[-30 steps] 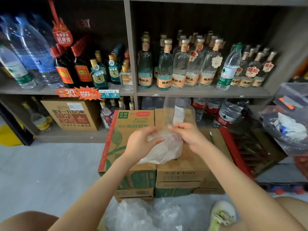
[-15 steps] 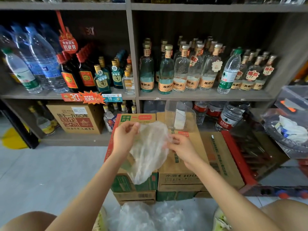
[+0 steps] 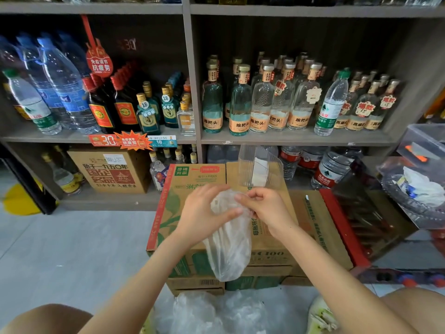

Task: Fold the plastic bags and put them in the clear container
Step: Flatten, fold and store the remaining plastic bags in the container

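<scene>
A thin translucent plastic bag [image 3: 228, 247] hangs in front of the stacked cartons, held at its top by both hands. My left hand [image 3: 201, 213] grips the bag's upper left edge, thumb across its front. My right hand [image 3: 265, 209] pinches the upper right edge close beside it. The clear container [image 3: 261, 168] stands upright on the cartons just behind my hands, with folded white material inside. A heap of loose plastic bags [image 3: 216, 312] lies on the floor between my knees.
Stacked cardboard cartons [image 3: 190, 186] serve as the work surface. Behind them are shelves of glass liquor bottles [image 3: 262, 102] and water bottles [image 3: 57, 85]. A red-edged crate [image 3: 346, 230] and a clear bin with a bagged basin [image 3: 419, 186] stand to the right.
The bag went from bunched, to spread wide between my hands, to hanging long and narrow. My hands have come back together at its top.
</scene>
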Action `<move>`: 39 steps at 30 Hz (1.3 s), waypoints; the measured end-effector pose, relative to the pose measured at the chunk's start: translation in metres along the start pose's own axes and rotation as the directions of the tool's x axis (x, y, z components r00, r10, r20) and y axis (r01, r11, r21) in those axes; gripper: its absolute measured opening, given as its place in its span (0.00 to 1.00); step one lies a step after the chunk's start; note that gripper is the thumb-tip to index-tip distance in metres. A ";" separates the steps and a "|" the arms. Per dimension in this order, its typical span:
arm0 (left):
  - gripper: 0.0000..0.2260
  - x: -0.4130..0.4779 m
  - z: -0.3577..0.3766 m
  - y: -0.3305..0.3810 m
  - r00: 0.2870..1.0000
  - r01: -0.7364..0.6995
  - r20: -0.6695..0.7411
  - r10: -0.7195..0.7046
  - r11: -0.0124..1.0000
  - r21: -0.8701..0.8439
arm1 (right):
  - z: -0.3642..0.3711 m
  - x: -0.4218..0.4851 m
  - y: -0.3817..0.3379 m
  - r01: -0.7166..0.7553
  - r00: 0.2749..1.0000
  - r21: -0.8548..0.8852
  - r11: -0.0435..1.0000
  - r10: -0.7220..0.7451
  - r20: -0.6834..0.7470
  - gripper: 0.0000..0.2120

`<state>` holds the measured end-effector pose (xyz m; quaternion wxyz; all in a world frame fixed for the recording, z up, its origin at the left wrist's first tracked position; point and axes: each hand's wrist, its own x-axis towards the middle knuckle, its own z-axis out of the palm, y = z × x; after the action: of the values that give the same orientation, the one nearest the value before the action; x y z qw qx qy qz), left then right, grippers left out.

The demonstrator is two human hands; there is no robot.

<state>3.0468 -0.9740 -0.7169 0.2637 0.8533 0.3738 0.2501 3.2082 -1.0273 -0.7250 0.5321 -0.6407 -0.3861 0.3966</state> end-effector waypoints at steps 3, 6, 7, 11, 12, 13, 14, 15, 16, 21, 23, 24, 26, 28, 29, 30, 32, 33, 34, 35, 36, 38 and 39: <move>0.27 -0.001 0.014 -0.005 0.998 0.057 -0.014 -0.058 0.997 -0.043 | -0.006 -0.003 -0.004 -0.018 0.995 0.059 0.998 0.012 0.101 0.02; 0.16 -0.002 0.016 -0.012 0.992 0.113 -0.054 -0.118 0.990 -0.090 | -0.015 -0.003 -0.006 -0.076 0.983 0.081 0.994 0.061 0.174 0.09; 0.12 -0.002 0.015 -0.014 0.990 0.120 -0.062 -0.127 0.987 -0.108 | -0.018 -0.003 -0.007 -0.091 0.979 0.077 0.993 0.075 0.192 0.10; 0.06 0.000 0.009 -0.020 0.985 0.153 -0.049 -0.163 0.974 -0.169 | -0.026 -0.003 -0.010 -0.078 0.980 0.019 0.997 0.073 0.186 0.09; 0.06 0.001 0.007 -0.022 0.986 0.150 -0.047 -0.159 0.976 -0.159 | -0.026 -0.003 -0.009 -0.057 0.987 -0.010 0.998 0.058 0.153 0.08; 0.06 0.002 0.006 -0.024 0.989 0.136 -0.039 -0.143 0.981 -0.141 | -0.026 -0.004 -0.009 -0.035 0.992 -0.041 0.999 0.039 0.116 0.06; 0.09 0.003 0.004 -0.024 0.993 0.115 -0.022 -0.119 0.985 -0.125 | -0.025 -0.004 -0.009 -0.007 0.996 -0.070 0.998 0.014 0.089 0.04; 0.17 0.004 0.003 -0.024 0.996 0.087 0.008 -0.086 0.989 -0.117 | -0.022 -0.004 -0.009 0.016 0.997 -0.096 0.995 -0.009 0.073 0.03; 0.25 0.005 0.003 -0.022 0.998 0.057 0.048 -0.052 0.991 -0.120 | -0.020 -0.005 -0.008 0.037 0.997 -0.115 0.993 -0.029 0.073 0.02; 0.18 0.008 0.013 -0.008 0.999 0.036 0.022 -0.034 0.993 -0.116 | -0.009 -0.007 -0.012 0.091 0.992 -0.058 0.994 -0.085 0.091 0.02; 0.08 0.009 0.015 -0.008 0.996 0.073 -0.027 -0.081 0.975 -0.208 | -0.011 -0.008 -0.008 0.108 0.993 -0.072 0.991 -0.105 0.049 0.03; 0.05 0.009 0.015 -0.009 0.993 0.099 -0.032 -0.112 0.954 -0.283 | -0.013 -0.009 -0.005 0.107 0.993 -0.121 0.987 -0.100 0.063 0.07; 0.04 0.009 0.014 -0.010 0.983 0.154 -0.027 -0.183 0.887 -0.435 | -0.017 -0.011 0.006 0.077 0.986 -0.239 0.968 -0.039 0.162 0.21; 0.03 0.009 0.010 -0.010 0.972 0.187 -0.012 -0.234 0.808 -0.559 | -0.018 -0.012 0.017 0.057 0.974 -0.311 0.949 0.015 0.226 0.26; 0.03 0.008 0.008 -0.010 0.967 0.200 -0.009 -0.255 0.778 -0.595 | -0.018 -0.013 0.021 0.059 0.974 -0.317 0.947 0.015 0.227 0.22; 0.03 0.008 0.007 -0.012 0.960 0.213 -0.010 -0.280 0.753 -0.623 | -0.018 -0.013 0.024 0.061 0.977 -0.311 0.949 0.007 0.214 0.16; 0.02 0.008 0.004 -0.019 0.941 0.243 -0.011 -0.337 0.701 -0.671 | -0.017 -0.014 0.026 0.079 0.981 -0.292 0.953 -0.023 0.190 0.05; 0.01 0.007 0.002 -0.023 0.934 0.254 -0.010 -0.358 0.682 -0.686 | -0.018 -0.014 0.027 0.089 0.983 -0.293 0.952 -0.036 0.182 0.03; 0.02 0.006 0.000 -0.026 0.929 0.258 -0.012 -0.371 0.669 -0.697 | -0.018 -0.015 0.028 0.101 0.984 -0.297 0.949 -0.051 0.172 0.04; 0.02 0.004 -0.001 -0.029 0.923 0.264 -0.015 -0.385 0.659 -0.704 | -0.020 -0.016 0.028 0.109 0.986 -0.300 0.948 -0.064 0.155 0.06; 0.03 0.002 -0.003 -0.032 0.915 0.270 -0.020 -0.404 0.647 -0.713 | -0.021 -0.017 0.027 0.113 0.988 -0.295 0.949 -0.077 0.131 0.06; 0.04 -0.001 -0.007 -0.036 0.895 0.288 -0.029 -0.446 0.626 -0.725 | -0.026 -0.016 0.027 0.124 0.991 -0.285 0.951 -0.107 0.075 0.06; 0.05 -0.002 -0.010 -0.038 0.886 0.305 -0.022 -0.462 0.619 -0.724 | -0.028 -0.016 0.026 0.131 0.991 -0.291 0.948 -0.121 0.052 0.06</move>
<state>3.0199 -0.9511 -0.7347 0.5749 0.5562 0.4495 0.3976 3.2297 -1.0558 -0.7459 0.4485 -0.6800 -0.4898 0.3107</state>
